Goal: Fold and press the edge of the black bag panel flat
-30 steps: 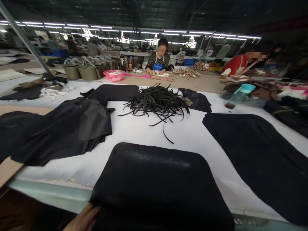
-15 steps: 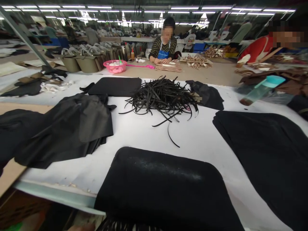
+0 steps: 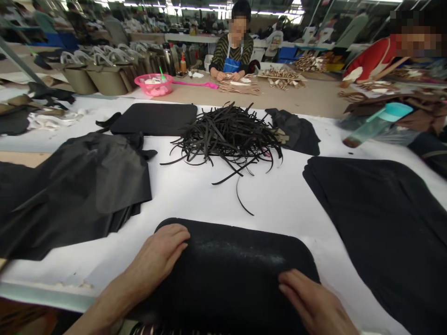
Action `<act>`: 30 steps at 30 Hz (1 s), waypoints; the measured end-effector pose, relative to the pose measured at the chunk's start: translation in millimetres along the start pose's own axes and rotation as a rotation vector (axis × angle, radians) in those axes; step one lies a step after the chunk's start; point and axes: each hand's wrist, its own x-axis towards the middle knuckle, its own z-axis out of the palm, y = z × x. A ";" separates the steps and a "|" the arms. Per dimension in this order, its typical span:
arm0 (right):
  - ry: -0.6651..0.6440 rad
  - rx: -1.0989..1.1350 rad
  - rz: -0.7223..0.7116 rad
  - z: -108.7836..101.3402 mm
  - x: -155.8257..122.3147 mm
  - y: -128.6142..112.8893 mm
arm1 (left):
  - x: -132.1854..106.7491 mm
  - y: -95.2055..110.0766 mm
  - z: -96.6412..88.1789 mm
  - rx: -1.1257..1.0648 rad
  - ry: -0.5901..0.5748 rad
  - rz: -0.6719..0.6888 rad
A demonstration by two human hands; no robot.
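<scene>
A black rounded-corner panel (image 3: 237,279), like leather or fabric, lies at the near edge of the table, with a whitish dusty streak across its upper part. My left hand (image 3: 162,249) rests on its upper left corner, fingers lying over the surface. On the right side of the panel is my right hand (image 3: 310,295), its fingers stretched out to the left and touching or just above the black material. Neither hand visibly grips anything. Beyond the panel, a single thin black strip (image 3: 240,200) lies curled on the white table surface.
A heap of black strips (image 3: 230,132) stands mid-table, before a flat black panel (image 3: 153,118). Stacked black pieces lie left (image 3: 80,186) and right (image 3: 377,209). A bottle with a turquoise lid (image 3: 379,123) lies tilted at right. Co-workers sit opposite (image 3: 232,51) and lean in at right.
Both my hands have come into view from below onto the black panel. The view has tilted down and shifted slightly, so the far things appear higher.
</scene>
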 end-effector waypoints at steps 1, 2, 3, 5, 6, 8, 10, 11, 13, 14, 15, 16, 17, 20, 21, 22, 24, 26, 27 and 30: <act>0.041 -0.013 -0.048 -1.1 16.2 -8.4 | 11.6 0.8 4.7 0.011 -0.006 0.045; 0.095 -0.046 -0.079 -1.5 31.4 -16.3 | 22.0 1.9 8.9 0.020 -0.016 0.085; 0.132 -0.087 -0.116 -1.2 45.3 -23.4 | 31.3 3.4 12.7 0.029 -0.025 0.117; 0.191 -0.172 -0.148 0.9 68.5 -34.5 | 46.1 7.2 18.8 0.052 -0.050 0.154; 0.195 -0.206 -0.153 2.3 77.9 -38.4 | 51.9 9.4 21.2 0.065 -0.061 0.163; 0.162 -0.248 -0.138 4.8 92.7 -44.0 | 60.7 13.5 25.3 0.100 -0.078 0.168; 0.104 -0.271 -0.114 6.9 103.4 -47.2 | 66.3 16.8 28.1 0.132 -0.098 0.163; 0.079 -0.277 -0.107 7.8 107.5 -48.0 | 68.2 18.1 28.9 0.140 -0.112 0.159; 0.050 -0.270 -0.100 9.5 113.7 -48.4 | 70.4 19.7 29.2 0.131 -0.134 0.149; 0.041 -0.257 -0.100 10.2 115.9 -47.9 | 70.9 20.1 28.8 0.113 -0.136 0.141; 0.031 -0.240 -0.104 10.7 117.6 -47.3 | 71.2 20.2 28.0 0.087 -0.135 0.131; 0.018 -0.225 -0.111 10.7 119.0 -46.6 | 71.1 20.1 27.1 0.052 -0.129 0.120; 0.007 -0.210 -0.119 10.4 120.0 -46.1 | 70.9 19.9 26.1 0.010 -0.124 0.113; -0.001 -0.153 -0.123 6.6 121.9 -46.6 | 69.4 17.8 24.0 -0.105 -0.105 0.094; 0.007 -0.122 -0.114 4.8 122.4 -47.5 | 68.9 16.9 23.7 -0.124 -0.102 0.091; 0.022 -0.090 -0.102 3.2 122.9 -48.7 | 68.8 16.2 23.8 -0.129 -0.100 0.090; 0.057 -0.036 -0.086 1.2 124.1 -51.1 | 69.5 15.5 24.2 -0.106 -0.109 0.104; 0.089 -0.014 -0.091 1.0 125.9 -52.8 | 71.7 16.2 24.6 -0.070 -0.131 0.132; 0.099 -0.015 -0.098 1.4 126.9 -53.1 | 73.1 17.1 24.6 -0.061 -0.141 0.142; 0.091 -0.052 -0.105 2.2 129.5 -51.9 | 75.6 19.4 23.5 -0.096 -0.157 0.138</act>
